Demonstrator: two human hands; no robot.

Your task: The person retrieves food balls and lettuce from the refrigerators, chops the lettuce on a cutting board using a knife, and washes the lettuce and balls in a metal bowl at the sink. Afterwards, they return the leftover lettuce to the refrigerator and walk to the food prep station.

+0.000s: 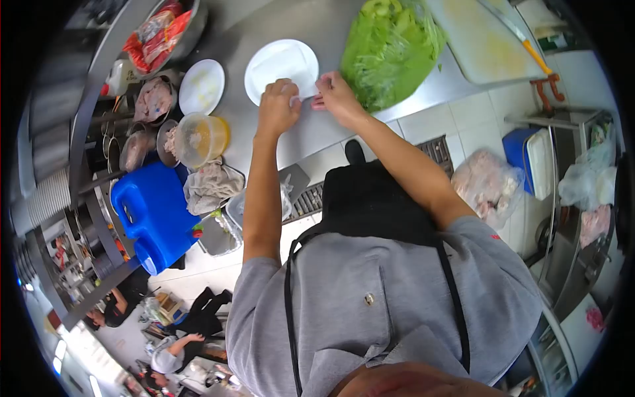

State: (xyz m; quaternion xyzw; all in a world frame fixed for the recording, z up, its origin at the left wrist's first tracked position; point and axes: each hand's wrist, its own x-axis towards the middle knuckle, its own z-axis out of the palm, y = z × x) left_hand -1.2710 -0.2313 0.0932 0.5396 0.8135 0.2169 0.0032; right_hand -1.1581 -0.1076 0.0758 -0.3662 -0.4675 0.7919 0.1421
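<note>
A white plate point(254, 75) sits on the steel counter, and a pale squarish area shows in its middle. My left hand point(280, 106) lies over the near rim of this plate with its fingers curled; something whitish shows by the fingertips, too small to name. To its right, my right hand point(337, 99) is beside the plate's near right edge, its fingers drawn together. What is between them, if anything, is hidden. Close by that hand lies a clear plastic bag of green lettuce point(390, 56).
A cutting board point(486, 46) with a yellow-handled knife point(534, 56) is at the right. Along the left stand a second plate point(202, 87), a tub of yellow liquid point(204, 140), a cloth point(211, 187) and a blue jug point(155, 212). Other people work behind.
</note>
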